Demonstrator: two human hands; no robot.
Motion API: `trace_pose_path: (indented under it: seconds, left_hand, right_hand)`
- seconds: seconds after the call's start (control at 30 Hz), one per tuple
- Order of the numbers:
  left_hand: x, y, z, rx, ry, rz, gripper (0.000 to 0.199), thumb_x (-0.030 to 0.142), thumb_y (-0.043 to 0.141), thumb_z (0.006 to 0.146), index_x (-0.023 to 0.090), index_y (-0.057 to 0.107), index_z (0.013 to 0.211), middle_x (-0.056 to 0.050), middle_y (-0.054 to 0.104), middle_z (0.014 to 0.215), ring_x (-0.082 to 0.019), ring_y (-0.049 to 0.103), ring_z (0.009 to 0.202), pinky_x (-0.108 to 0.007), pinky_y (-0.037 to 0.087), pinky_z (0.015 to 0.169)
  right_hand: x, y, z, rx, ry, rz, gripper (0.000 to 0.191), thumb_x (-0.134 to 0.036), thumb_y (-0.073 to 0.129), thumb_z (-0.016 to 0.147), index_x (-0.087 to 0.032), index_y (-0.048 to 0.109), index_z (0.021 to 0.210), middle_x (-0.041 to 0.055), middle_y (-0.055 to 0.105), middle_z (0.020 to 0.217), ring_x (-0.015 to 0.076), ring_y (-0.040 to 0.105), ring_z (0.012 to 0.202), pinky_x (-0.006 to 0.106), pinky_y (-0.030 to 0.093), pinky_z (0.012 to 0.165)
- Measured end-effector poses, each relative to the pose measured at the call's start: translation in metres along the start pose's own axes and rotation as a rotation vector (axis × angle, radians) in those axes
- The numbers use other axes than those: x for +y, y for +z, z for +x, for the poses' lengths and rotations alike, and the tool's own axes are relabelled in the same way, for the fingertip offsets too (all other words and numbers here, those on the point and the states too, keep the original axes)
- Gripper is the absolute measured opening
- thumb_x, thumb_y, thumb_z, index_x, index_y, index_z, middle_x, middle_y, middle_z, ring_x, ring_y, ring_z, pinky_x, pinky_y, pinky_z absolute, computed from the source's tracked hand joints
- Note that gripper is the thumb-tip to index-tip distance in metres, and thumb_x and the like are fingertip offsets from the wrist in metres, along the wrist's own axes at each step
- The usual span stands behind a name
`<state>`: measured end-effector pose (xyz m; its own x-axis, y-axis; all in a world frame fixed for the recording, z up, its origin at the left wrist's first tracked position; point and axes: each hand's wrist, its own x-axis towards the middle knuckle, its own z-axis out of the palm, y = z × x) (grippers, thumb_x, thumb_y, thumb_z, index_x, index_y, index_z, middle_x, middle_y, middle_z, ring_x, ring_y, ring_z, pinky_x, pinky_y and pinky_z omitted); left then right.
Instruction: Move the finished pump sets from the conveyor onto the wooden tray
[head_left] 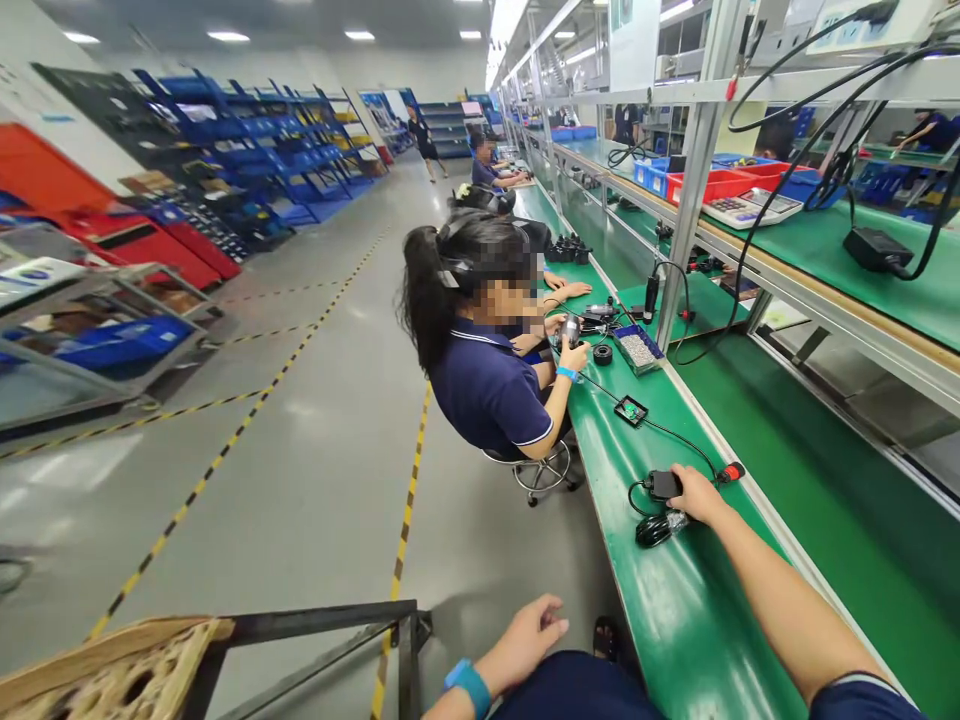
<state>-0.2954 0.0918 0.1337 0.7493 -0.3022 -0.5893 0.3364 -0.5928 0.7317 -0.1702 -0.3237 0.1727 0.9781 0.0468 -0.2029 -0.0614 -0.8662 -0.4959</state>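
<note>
Black cable (651, 531) coiled, boxy black adapter (663, 485) unreleased: right hand (699, 494) grips it at green bench (694, 615); left hand (526, 640) open alongside.

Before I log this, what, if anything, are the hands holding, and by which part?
The right hand seemingly grips the black box by its right end; the left hand, nothing.

- Your bench (682, 620): plain green
- On it, your adapter box (664, 487): black
- On it, the plug (731, 473): red and black
- Left of it, your wristband (471, 688): teal-blue
- Left of it, floor tape (409, 500): yellow-and-black stripes
- Beside it, a co-worker's shirt (480, 390): navy, white-edged
</note>
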Motion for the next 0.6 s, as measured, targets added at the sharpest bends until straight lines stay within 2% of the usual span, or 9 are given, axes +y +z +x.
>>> trace_pose_path:
  seconds: [0.1, 0.17, 0.27, 0.37, 0.4, 0.47, 0.53, 0.6]
  left_hand:
    - [0.037, 0.030, 0.034, -0.115, 0.077, 0.070, 0.063, 0.054, 0.068, 0.076, 0.015, 0.061, 0.125, -0.011, 0.070, 0.106, -0.027, 0.065, 0.098, -0.042, 0.050, 0.094]
    - [0.060, 0.056, 0.055, -0.138, 0.052, 0.012, 0.076, 0.051, 0.074, 0.073, 0.016, 0.054, 0.138, -0.014, 0.069, 0.119, -0.030, 0.065, 0.106, -0.044, 0.051, 0.096]
    - [0.092, 0.094, 0.084, -0.040, 0.093, -0.109, 0.104, 0.044, 0.086, 0.062, 0.016, 0.041, 0.152, -0.021, 0.055, 0.144, -0.037, 0.057, 0.127, -0.047, 0.047, 0.106]
    - [0.120, 0.121, 0.108, 0.115, 0.200, -0.180, 0.119, 0.036, 0.093, 0.050, 0.012, 0.039, 0.153, -0.023, 0.049, 0.150, -0.040, 0.045, 0.141, -0.049, 0.035, 0.119]
    - [0.129, 0.127, 0.114, 0.165, 0.209, -0.203, 0.116, 0.034, 0.094, 0.048, 0.010, 0.042, 0.150, -0.023, 0.052, 0.147, -0.040, 0.046, 0.140, -0.050, 0.034, 0.120]
    - [0.145, 0.134, 0.123, 0.219, 0.212, -0.260, 0.093, 0.035, 0.090, 0.054, 0.008, 0.055, 0.135, -0.023, 0.062, 0.134, -0.040, 0.055, 0.131, -0.052, 0.039, 0.115]
    - [0.157, 0.136, 0.128, 0.198, 0.250, -0.314, 0.060, 0.040, 0.082, 0.067, 0.010, 0.064, 0.116, -0.019, 0.071, 0.118, -0.035, 0.063, 0.118, -0.049, 0.045, 0.108]
    - [0.164, 0.133, 0.126, 0.113, 0.319, -0.337, 0.042, 0.043, 0.073, 0.078, 0.013, 0.066, 0.107, -0.015, 0.073, 0.112, -0.029, 0.066, 0.111, -0.043, 0.049, 0.103]
  right_hand:
    - [0.009, -0.007, -0.038, 0.060, -0.018, 0.081, 0.049, -0.018, 0.076, 0.073, -0.021, 0.060, 0.119, 0.0054, 0.062, 0.107, 0.0215, 0.061, 0.096, 0.030, 0.046, 0.085]
    - [0.014, -0.004, -0.064, 0.124, -0.037, 0.178, 0.051, -0.018, 0.074, 0.073, -0.021, 0.060, 0.121, 0.0061, 0.062, 0.113, 0.0226, 0.061, 0.102, 0.033, 0.047, 0.092]
    - [0.021, 0.012, -0.102, 0.280, -0.017, 0.403, 0.054, -0.026, 0.077, 0.070, -0.021, 0.061, 0.122, 0.0085, 0.062, 0.123, 0.0276, 0.059, 0.114, 0.042, 0.045, 0.105]
    - [0.022, 0.029, -0.133, 0.397, 0.109, 0.635, 0.059, -0.037, 0.080, 0.069, -0.021, 0.060, 0.121, 0.0101, 0.064, 0.124, 0.0308, 0.061, 0.114, 0.048, 0.046, 0.106]
    - [0.020, 0.031, -0.142, 0.410, 0.153, 0.716, 0.060, -0.039, 0.081, 0.068, -0.021, 0.059, 0.121, 0.0104, 0.065, 0.123, 0.0308, 0.063, 0.112, 0.048, 0.049, 0.104]
    - [0.011, 0.031, -0.158, 0.414, 0.214, 0.865, 0.062, -0.043, 0.083, 0.067, -0.021, 0.058, 0.120, 0.0103, 0.066, 0.119, 0.0300, 0.065, 0.107, 0.045, 0.054, 0.099]
    - [-0.001, 0.022, -0.169, 0.410, 0.239, 0.968, 0.062, -0.045, 0.085, 0.067, -0.021, 0.058, 0.117, 0.0095, 0.068, 0.115, 0.0287, 0.067, 0.103, 0.043, 0.056, 0.096]
    - [-0.012, 0.009, -0.176, 0.396, 0.231, 1.034, 0.060, -0.046, 0.086, 0.069, -0.021, 0.059, 0.116, 0.0088, 0.068, 0.113, 0.0262, 0.067, 0.099, 0.039, 0.057, 0.091]
